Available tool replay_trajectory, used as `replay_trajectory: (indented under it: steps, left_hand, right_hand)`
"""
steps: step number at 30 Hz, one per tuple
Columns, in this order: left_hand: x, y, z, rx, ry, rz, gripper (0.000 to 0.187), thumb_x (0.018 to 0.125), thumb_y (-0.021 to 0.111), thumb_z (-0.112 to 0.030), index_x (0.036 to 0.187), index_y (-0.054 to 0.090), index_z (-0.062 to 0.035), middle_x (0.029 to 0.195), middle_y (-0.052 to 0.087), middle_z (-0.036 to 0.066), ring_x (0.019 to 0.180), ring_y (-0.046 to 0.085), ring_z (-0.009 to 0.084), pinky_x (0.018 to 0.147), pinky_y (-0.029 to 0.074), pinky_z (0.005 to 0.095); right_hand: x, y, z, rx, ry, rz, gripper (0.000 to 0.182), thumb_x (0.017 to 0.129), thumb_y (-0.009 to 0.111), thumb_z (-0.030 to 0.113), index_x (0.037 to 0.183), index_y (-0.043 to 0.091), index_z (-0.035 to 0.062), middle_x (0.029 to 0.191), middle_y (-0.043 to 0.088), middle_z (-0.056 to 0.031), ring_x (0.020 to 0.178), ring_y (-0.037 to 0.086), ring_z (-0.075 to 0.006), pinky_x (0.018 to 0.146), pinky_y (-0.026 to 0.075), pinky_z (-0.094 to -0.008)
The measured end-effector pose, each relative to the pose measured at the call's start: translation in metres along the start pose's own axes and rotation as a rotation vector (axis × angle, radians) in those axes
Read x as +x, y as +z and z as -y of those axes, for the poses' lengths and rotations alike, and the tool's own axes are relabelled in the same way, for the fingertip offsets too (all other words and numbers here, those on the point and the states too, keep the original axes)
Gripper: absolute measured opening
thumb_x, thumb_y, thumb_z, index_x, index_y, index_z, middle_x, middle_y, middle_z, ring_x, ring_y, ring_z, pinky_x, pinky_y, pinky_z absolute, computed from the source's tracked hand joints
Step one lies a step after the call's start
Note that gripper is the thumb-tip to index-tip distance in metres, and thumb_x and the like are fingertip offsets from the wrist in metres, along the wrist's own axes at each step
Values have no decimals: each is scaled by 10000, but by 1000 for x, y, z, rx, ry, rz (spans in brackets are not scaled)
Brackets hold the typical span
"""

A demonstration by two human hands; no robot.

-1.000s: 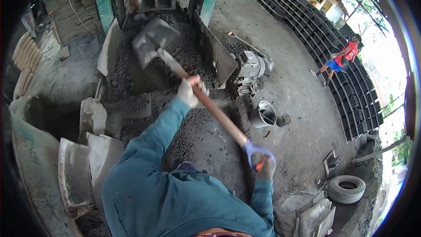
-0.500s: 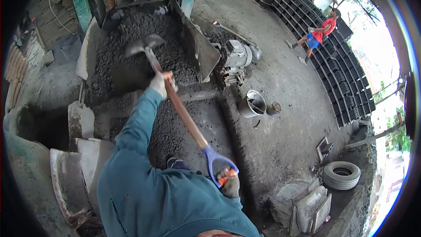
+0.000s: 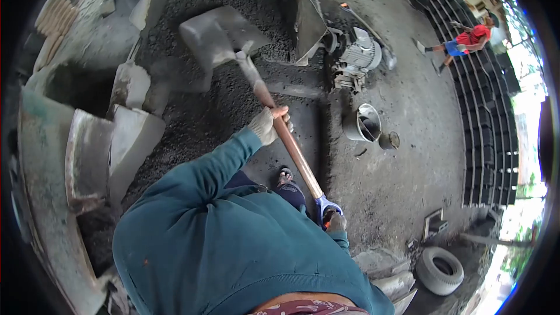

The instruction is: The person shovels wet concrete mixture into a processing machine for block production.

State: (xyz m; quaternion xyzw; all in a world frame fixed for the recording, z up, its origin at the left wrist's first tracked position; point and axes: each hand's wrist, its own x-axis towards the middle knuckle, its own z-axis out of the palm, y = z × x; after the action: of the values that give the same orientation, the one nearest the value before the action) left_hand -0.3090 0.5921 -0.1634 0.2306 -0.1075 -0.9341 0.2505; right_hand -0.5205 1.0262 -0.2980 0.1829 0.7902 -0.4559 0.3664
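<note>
I hold a shovel with a wooden shaft point(image 3: 291, 146) and a grey metal blade point(image 3: 219, 35). My left hand point(image 3: 267, 123), in a pale work glove, grips the shaft midway. My right hand point(image 3: 335, 221), also gloved, is closed on the blue D-handle at the shaft's end. The blade hovers, empty, over a heap of dark gravelly mix point(image 3: 204, 99) that spreads from a metal hopper down to my feet. One sandalled foot point(image 3: 284, 176) shows below the shaft.
An electric motor point(image 3: 359, 55) and a metal bucket point(image 3: 361, 122) stand right of the heap. Concrete slabs point(image 3: 93, 146) lean at the left. A tyre point(image 3: 438, 267) lies lower right. Rows of dark blocks point(image 3: 484, 140) line the right, where a person in red point(image 3: 469, 41) walks.
The shovel blade has swung back toward me and turned flat, away from the hopper. My view has tilted down and rotated; the person in red has moved further along the blocks.
</note>
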Motion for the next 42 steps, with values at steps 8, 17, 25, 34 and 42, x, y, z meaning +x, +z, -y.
replay_trajectory:
  steps: [8, 17, 25, 34, 42]
  left_hand:
    - [-108, -42, 121, -373, 353, -348, 105, 849, 684, -113, 840, 581, -99, 799, 585, 88, 818, 600, 290, 849, 490, 502]
    - [-193, -119, 263, -1178, 824, -897, 167, 847, 643, -146, 749, 520, -88, 629, 519, 70, 553, 531, 279, 653, 511, 539]
    - [-268, -97, 332, -1479, 1006, -872, 154, 831, 645, -128, 766, 508, -104, 667, 509, 56, 619, 537, 243, 656, 518, 488]
    - [-336, -71, 373, -822, 1322, -135, 137, 918, 581, -205, 849, 582, -87, 754, 613, 55, 666, 603, 201, 625, 515, 353]
    - [-563, 95, 559, -634, 1793, -842, 458, 937, 577, -472, 1096, 623, -44, 920, 684, 154, 821, 666, 268, 675, 556, 385]
  right_hand:
    - [113, -38, 112, -231, -96, 307, 121, 862, 521, 59, 840, 632, 16, 638, 591, -93, 469, 561, -208, 395, 451, -354]
    - [-9, 93, 285, -552, -595, 912, 164, 743, 643, -52, 894, 637, 12, 721, 638, -58, 511, 589, -165, 452, 486, -293]
    - [-224, 135, 291, -781, -687, 1745, 309, 822, 724, 187, 1069, 648, 16, 875, 690, -74, 705, 646, -170, 623, 534, -299]
    - [-306, 136, -12, -1386, 207, 1221, 542, 894, 632, 556, 1173, 628, 92, 1014, 669, -114, 972, 639, -271, 937, 492, -426]
    - [-320, 187, -168, -722, 155, 1553, 169, 791, 608, 31, 910, 517, 110, 890, 528, -39, 862, 571, -231, 846, 543, -463]
